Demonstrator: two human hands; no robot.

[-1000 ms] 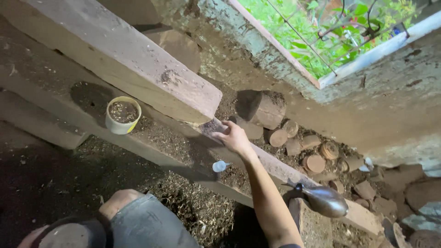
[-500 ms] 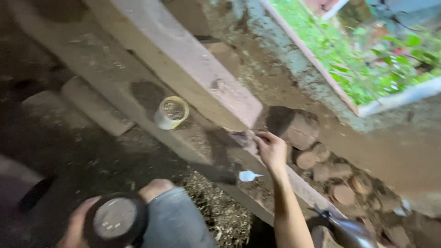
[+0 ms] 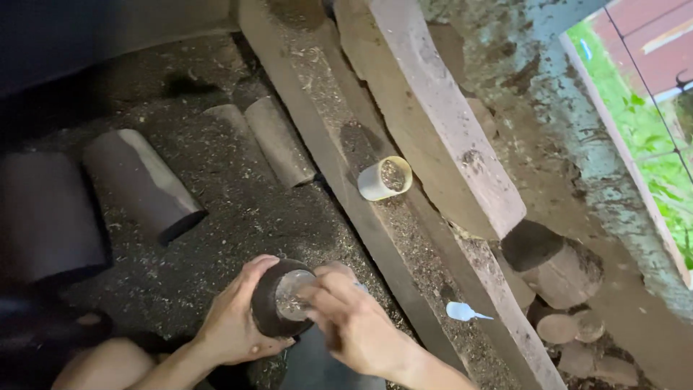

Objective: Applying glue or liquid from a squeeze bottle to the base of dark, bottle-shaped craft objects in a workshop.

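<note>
The left hand is wrapped around a dark round cup. It grips the cup from the side, with the thumb low and the fingers curled over the top edge. The open end of the cup faces up, and the inside looks pale and shiny. The right hand is at the mouth of the cup. Its fingers are bent and touch the rim. The hand is blurred, so I cannot tell if it pinches something small or just rests there.

The cup is low down, near the long plank and on the left side of it. The plank runs from the top down to the bottom right, and it has sawdust all over it. A little white pot lies tipped on the plank, well above the cup. Its mouth shows brown bits inside. A small white bottle lies on the plank too, to the right of the hands. A thick beam rests just beside the plank on its right side.

Left of the plank, the ground is dark and dusty. Short round logs lie there. A big dark log lies further left. Right of the plank, at its low end, more log ends are piled up.
</note>
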